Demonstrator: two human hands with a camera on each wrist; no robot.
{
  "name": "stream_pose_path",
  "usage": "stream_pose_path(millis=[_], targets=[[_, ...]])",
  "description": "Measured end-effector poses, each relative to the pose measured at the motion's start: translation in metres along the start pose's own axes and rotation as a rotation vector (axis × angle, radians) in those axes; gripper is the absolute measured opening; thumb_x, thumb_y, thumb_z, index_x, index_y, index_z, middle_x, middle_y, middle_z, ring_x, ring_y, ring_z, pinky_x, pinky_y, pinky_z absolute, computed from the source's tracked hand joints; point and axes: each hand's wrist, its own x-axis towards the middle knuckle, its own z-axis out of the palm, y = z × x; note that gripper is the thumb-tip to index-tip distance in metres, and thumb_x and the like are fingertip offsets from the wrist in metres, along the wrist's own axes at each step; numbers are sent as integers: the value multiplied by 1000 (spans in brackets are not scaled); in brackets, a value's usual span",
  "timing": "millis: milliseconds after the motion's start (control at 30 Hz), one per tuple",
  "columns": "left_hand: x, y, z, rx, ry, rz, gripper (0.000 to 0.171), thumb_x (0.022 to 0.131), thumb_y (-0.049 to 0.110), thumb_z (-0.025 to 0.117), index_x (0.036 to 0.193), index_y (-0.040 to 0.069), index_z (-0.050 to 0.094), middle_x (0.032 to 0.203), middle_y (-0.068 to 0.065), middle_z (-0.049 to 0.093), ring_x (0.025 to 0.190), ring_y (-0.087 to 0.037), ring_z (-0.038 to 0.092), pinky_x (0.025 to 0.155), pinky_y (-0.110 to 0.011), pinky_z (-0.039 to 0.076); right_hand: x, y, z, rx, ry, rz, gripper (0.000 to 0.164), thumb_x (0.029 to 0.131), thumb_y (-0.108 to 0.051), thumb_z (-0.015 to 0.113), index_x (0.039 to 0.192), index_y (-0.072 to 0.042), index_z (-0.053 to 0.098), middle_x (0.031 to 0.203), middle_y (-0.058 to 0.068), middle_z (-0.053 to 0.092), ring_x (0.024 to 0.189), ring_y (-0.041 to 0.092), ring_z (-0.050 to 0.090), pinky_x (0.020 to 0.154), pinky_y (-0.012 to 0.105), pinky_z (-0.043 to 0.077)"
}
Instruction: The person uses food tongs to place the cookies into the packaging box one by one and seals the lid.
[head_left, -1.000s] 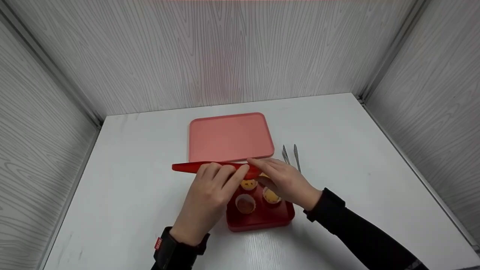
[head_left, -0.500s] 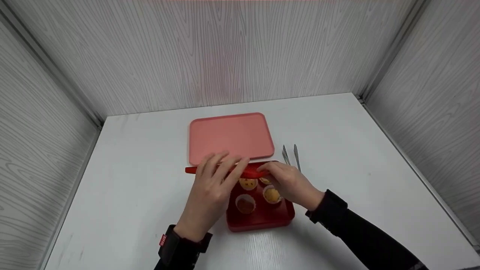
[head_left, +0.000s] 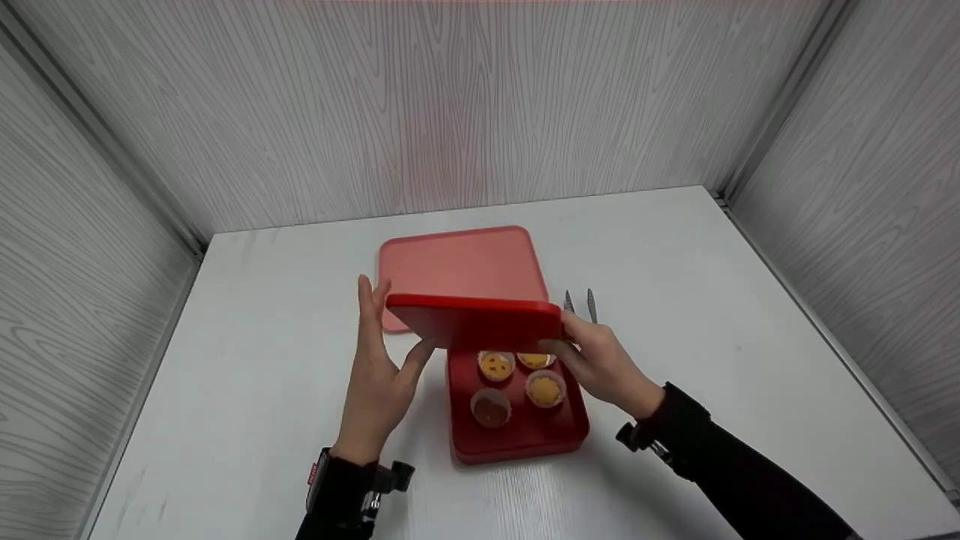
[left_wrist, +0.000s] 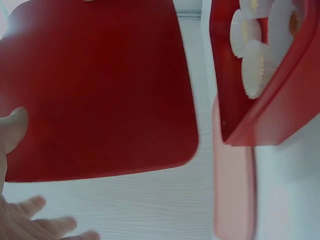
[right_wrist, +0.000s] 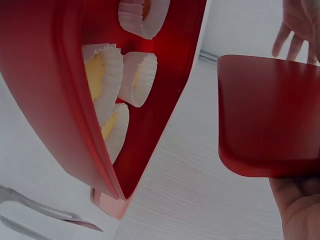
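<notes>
A red lid (head_left: 480, 324) is held tilted over the back of a red box (head_left: 517, 453). My right hand (head_left: 604, 367) pinches the lid's right edge between thumb and fingers. My left hand (head_left: 373, 397) is at its left end, fingers straight and spread. In the left wrist view, the left thumb (left_wrist: 15, 129) lies against the flat face of the lid while the other fingers stand away from its edge. Several small cakes in white paper cups sit in the box, among them a yellow one (head_left: 544, 388) and a brown one (head_left: 491, 409). The lid hides the box's far part.
Behind the box lies a pink tray (head_left: 461, 262), partly covered by the lid in the head view. Metal tongs (right_wrist: 40, 207) lie to the right of the box. White wood-grain panels (head_left: 435, 105) enclose the white table (head_left: 247, 375) at the back and sides.
The lid has tipped up so its underside faces me. My left hand has gone from gripping its top to spread fingers at the left end; my right hand has taken the right edge.
</notes>
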Motion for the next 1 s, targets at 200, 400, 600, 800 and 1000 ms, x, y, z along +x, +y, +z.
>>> stream_pose_path(millis=[200,400,600,800,1000], targets=[[-6,-9,8,-99,-83,-18,96,98,21,69,166,20,2,154,-7,48,133,-23,56,106,-44,47,0,-1,-7,232,-30,171,34,102,-5,58,136,-5,58,125,8,71,111,23,70,90,35,57],[-9,-12,11,12,-59,75,89,97,17,71,165,12,14,139,-11,58,109,-19,65,88,-35,57,-3,0,-11,394,-58,328,38,104,-10,57,141,-4,55,126,11,70,112,26,69,93,37,56],[-8,-9,12,102,-52,91,91,96,23,73,165,12,15,133,-9,58,92,-13,61,75,-32,56,-5,-1,-13,451,-74,416,46,104,-17,58,148,-7,48,129,12,68,116,27,67,95,39,55],[-8,-7,16,119,-63,32,93,93,25,75,165,9,17,130,-12,61,91,-17,62,75,-30,59,-4,0,-14,514,-46,477,58,104,-19,59,157,-10,36,133,16,65,116,28,67,92,42,56],[-9,-7,18,156,-76,-46,90,93,30,75,161,2,25,121,-13,65,83,-16,59,68,-29,58,-7,3,-13,450,-85,488,66,106,-23,55,163,-13,24,131,14,67,111,25,69,87,37,58]])
